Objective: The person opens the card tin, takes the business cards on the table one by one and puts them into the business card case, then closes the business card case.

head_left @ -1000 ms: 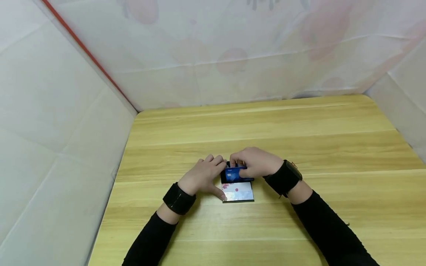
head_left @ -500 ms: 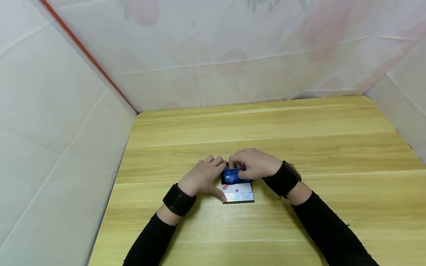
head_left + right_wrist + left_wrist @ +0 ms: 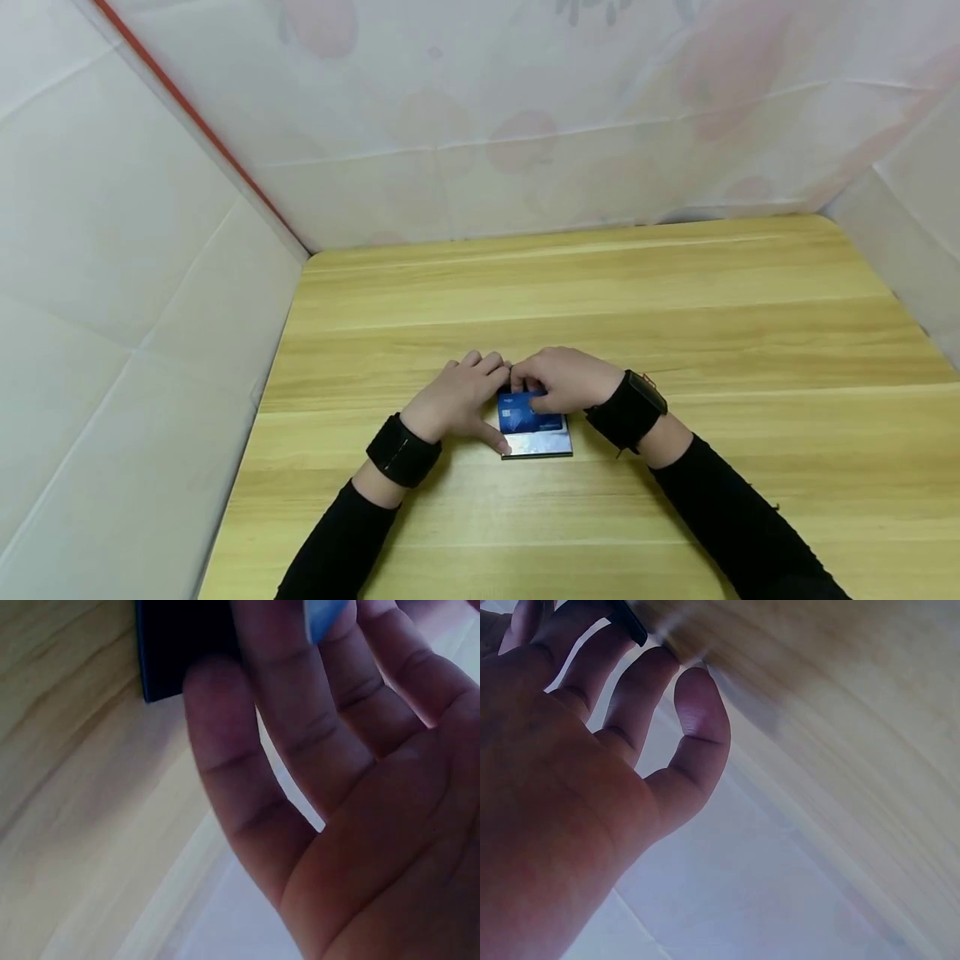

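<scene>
A blue bank card (image 3: 517, 412) lies over a small, flat, black-edged card wallet (image 3: 536, 444), whose shiny pale lower strip still shows. My right hand (image 3: 567, 381) pinches the card at its upper right, thumb on the printed face and fingers behind the top edge. Along the wallet's left side, my left hand (image 3: 457, 400) holds it, thumb at the near corner and fingertips at the far one. In the left wrist view a dark wallet edge (image 3: 634, 622) meets the fingers. The right wrist view has a black wallet corner (image 3: 172, 645) and a blue card sliver (image 3: 321, 619).
Both items lie on a wood-grain table (image 3: 675, 308). A pale patterned cloth wall (image 3: 480, 125) stands behind it, with a white side wall (image 3: 135, 292) at left. Black bands circle both wrists.
The right hand has moved the card down over the wallet, toward the person. The card now covers most of the white, pink-flowered part. My left hand has stayed in place.
</scene>
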`<act>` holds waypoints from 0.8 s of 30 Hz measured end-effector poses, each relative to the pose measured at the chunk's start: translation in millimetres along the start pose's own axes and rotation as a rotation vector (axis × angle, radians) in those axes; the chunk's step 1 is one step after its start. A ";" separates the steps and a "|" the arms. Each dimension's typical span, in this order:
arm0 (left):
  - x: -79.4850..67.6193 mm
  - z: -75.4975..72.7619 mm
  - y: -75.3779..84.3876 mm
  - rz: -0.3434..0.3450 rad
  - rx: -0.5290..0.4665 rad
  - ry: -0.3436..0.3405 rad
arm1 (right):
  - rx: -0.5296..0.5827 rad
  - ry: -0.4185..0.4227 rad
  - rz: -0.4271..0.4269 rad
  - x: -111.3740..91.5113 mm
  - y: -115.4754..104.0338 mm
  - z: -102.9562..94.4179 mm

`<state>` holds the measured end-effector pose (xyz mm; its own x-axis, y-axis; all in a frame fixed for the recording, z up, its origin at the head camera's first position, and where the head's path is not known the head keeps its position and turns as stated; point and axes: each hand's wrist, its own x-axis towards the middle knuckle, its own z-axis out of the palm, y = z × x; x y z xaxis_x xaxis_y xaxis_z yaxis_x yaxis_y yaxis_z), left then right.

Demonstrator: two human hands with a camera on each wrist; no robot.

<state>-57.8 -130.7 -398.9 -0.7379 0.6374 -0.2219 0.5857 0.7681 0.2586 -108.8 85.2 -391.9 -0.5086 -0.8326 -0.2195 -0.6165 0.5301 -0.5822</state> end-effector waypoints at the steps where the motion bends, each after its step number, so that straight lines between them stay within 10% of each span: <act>1: 0.1 -0.2 0.2 0.000 0.005 0.001 | -0.014 0.013 0.004 -0.4 0.2 0.1; 24: 3.3 -2.8 1.9 0.016 0.007 -0.023 | 0.003 -0.086 0.034 -8.2 -14.4 -2.0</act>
<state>-60.0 -127.3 -396.5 -0.7208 0.6505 -0.2393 0.5997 0.7584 0.2554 -97.0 84.8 -380.2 -0.4754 -0.8250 -0.3056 -0.5977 0.5578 -0.5759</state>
